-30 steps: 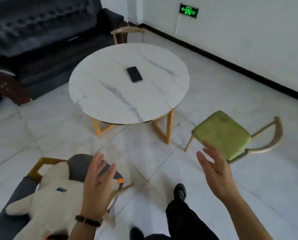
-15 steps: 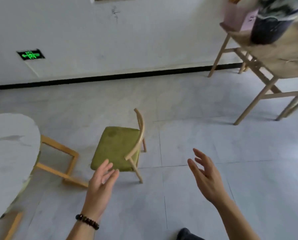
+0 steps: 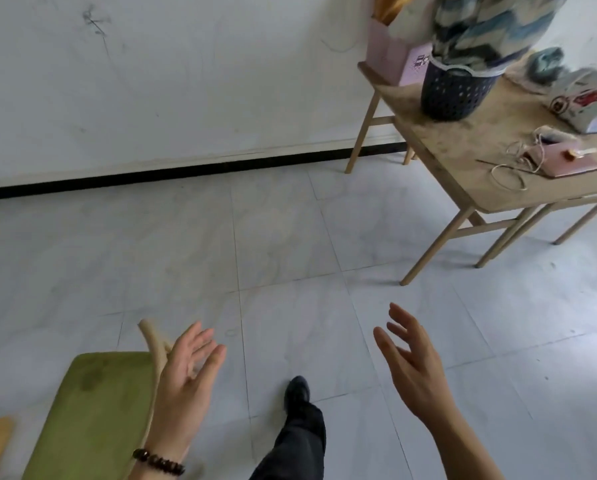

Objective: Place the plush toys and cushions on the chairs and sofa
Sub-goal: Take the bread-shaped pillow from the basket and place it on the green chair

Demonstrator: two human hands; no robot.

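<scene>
Head view: a person looks down at a pale tiled floor (image 3: 290, 237) with both hands raised, palms turned toward each other.
Left hand (image 3: 186, 379): at 7 o'clock; its fingers (image 3: 200, 341) are straight and loosely spread, holding nothing. A dark beaded bracelet (image 3: 158, 462) is on the wrist.
Right hand (image 3: 414, 368): at 5 o'clock; its fingers (image 3: 402, 320) are spread and slightly bent, holding nothing.
Green chair (image 3: 92, 410): at 8 o'clock, in the low corner, with an olive seat. Its pale curved backrest runs partly behind the left hand.
Table (image 3: 463, 157): wooden, at 2 o'clock, near the white wall (image 3: 186, 81).
Basket (image 3: 452, 88): dark and perforated, on the table at 1 o'clock.
Soft bundle (image 3: 487, 26): blue-and-white patterned, standing upright in the basket; I cannot tell whether it is a cushion or a toy.
Pink box (image 3: 394, 53): just beside the basket, at its 9 o'clock.
Fuzzy teal item (image 3: 546, 64): on the table at the basket's 3 o'clock, blurred.
Pink notebook (image 3: 563, 162): on the table's near side, with loose string (image 3: 511, 168) over and beside it.
Black shoe (image 3: 297, 393): at 6 o'clock, between the hands.
</scene>
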